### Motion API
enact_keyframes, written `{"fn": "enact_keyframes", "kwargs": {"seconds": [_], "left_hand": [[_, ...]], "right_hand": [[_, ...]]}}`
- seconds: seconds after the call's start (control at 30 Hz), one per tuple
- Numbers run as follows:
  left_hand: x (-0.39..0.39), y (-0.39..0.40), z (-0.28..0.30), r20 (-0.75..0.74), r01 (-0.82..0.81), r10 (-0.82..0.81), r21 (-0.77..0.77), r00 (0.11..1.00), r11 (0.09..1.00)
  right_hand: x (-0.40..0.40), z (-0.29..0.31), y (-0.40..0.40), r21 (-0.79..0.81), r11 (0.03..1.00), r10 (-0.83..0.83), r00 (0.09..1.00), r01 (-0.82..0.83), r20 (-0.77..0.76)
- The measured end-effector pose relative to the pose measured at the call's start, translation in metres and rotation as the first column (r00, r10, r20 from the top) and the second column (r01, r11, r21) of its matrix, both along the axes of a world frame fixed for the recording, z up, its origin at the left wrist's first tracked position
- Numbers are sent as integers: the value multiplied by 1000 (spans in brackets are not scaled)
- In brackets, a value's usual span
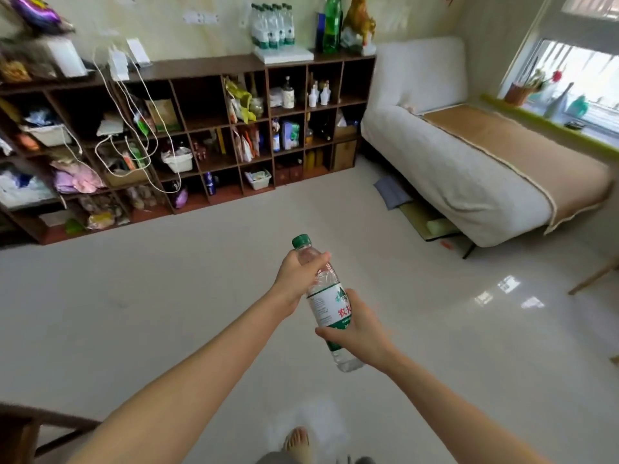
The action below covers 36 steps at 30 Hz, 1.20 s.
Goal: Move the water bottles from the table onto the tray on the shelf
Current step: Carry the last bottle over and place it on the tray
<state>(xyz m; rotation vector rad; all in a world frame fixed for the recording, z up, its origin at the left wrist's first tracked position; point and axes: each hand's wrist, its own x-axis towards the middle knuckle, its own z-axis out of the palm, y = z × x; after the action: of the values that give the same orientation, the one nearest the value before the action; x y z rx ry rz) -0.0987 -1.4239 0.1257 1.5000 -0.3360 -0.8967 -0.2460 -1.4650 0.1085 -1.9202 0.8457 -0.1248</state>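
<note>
Shelf top, far wall: tray already carries cluster of bottles. Task well along, judged.
One water bottle in transit, mid-room above floor.
Left hand: fingers wrapped round neck.
Right hand: fingers curled round labelled lower body.

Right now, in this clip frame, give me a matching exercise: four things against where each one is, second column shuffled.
Things:
1. water bottle
2. cluster of bottles
3. white tray
4. tall green bottle

Places:
a. standing right of the tray
b. flat on the shelf top
c. standing on the tray
d. held between the left hand and right hand

Pairs: 1-d, 2-c, 3-b, 4-a
</note>
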Motion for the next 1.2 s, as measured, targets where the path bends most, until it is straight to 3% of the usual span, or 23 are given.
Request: {"fn": "enact_keyframes", "kwargs": {"seconds": [0.27,0.57,0.9,1.2], "left_hand": [[123,-167,14,28,34,-34,-13,999,999],[294,-352,17,44,-119,118,5,992,993],[523,-505,39,125,-274,276,-34,953,961],[730,-660,70,174,-159,166,-53,971,986]], "right_hand": [[125,9,-172,-50,999,18,1000,-18,12],[306,9,-372,4,991,135,989,-136,66],[545,34,-550,-79,951,306,948,-300,82],[748,56,-691,-77,975,219,966,-210,135]]}}
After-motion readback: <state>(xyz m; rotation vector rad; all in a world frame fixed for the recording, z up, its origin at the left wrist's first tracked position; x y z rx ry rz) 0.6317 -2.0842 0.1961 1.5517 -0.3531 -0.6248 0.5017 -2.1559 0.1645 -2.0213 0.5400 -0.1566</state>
